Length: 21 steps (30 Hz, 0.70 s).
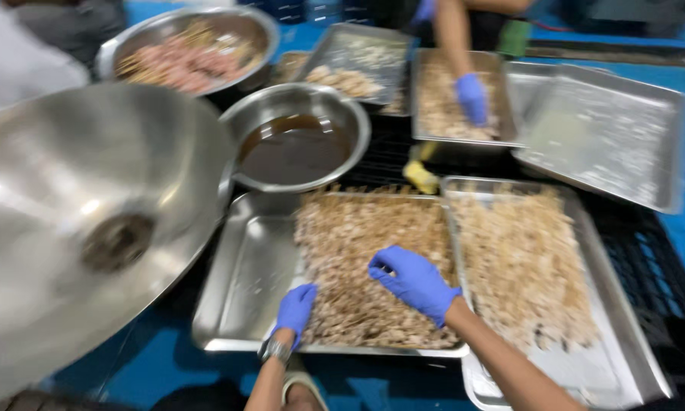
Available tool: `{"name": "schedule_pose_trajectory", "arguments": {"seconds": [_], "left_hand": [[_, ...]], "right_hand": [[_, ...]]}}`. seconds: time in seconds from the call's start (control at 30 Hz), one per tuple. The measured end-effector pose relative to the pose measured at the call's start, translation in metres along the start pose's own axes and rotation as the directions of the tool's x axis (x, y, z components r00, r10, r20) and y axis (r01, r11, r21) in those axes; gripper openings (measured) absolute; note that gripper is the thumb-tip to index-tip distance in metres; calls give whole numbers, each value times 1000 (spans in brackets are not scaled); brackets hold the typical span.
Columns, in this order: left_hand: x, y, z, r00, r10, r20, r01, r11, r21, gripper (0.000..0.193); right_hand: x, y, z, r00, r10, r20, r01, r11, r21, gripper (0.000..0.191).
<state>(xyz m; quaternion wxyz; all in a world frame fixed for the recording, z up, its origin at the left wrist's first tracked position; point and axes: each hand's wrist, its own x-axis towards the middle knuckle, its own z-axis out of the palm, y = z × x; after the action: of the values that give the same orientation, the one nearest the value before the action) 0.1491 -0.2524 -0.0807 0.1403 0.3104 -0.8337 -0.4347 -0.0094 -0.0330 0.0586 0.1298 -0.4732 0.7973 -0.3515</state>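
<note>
A big steel bowl, tipped on its side, fills the space well to the left of the fingers of both hands. Beyond the fingertips sit a pan of dark sauce and, farther back, a bowl of raw skewers. The metal tray lies directly under the fingers, its right half heaped with pale skewered meat; a second loaded tray sits just right of the right hand. The right hand, in a blue glove, rests on the heap, fingers bent and slightly spread, touching the meat. The left hand, gloved too, presses the pile's near left edge with fingers together. Far beyond, a co-worker's gloved hand reaches into another tray.
</note>
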Motion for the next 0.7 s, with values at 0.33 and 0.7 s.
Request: {"name": "schedule_pose_trajectory", "arguments": {"seconds": [0.33, 0.7], "left_hand": [[1, 16, 33, 995, 100, -15, -101, 995, -23, 33], [-1, 47, 94, 990, -132, 46, 94, 869, 485, 50]], "right_hand": [[-146, 223, -207, 781, 479, -400, -594, 766, -244, 32], [-220, 322, -148, 678, 712, -180, -732, 633, -252, 41]]}}
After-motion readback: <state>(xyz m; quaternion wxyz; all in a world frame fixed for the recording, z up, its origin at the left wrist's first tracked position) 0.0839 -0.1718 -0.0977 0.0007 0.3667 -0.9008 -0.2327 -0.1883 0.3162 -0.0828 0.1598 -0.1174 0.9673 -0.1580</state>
